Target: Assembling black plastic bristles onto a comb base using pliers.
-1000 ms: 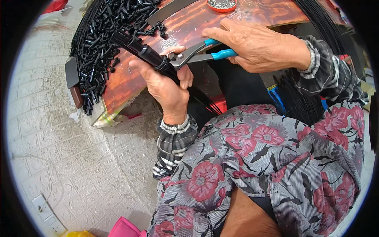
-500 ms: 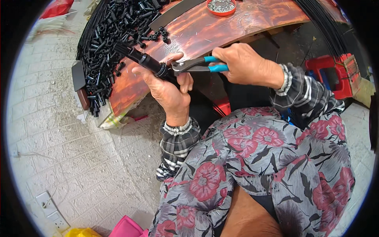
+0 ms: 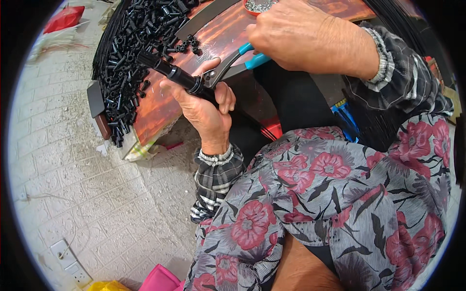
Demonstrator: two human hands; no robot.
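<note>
My left hand is closed around a black plastic tube-like part, its ribbed end tilted up and to the left. In my right hand are pliers with teal handles, gripped by those handles. The jaws of the pliers are at the black part, close to my left thumb, where a thin wire seems to stick out. Exactly what sits between the jaws is too small to tell. The palm of my left hand hides the lower end of the part.
A heap of small black plastic fittings covers the wooden table's left end. A cleaver-like blade rests at its edge. Behind lie a long flat metal strip and a red dish of small metal bits. Black rods hang at right.
My right hand has risen and come nearer, and the pliers' handles now slant upward with a wider spread. My left hand and the black part have stayed nearly in place.
</note>
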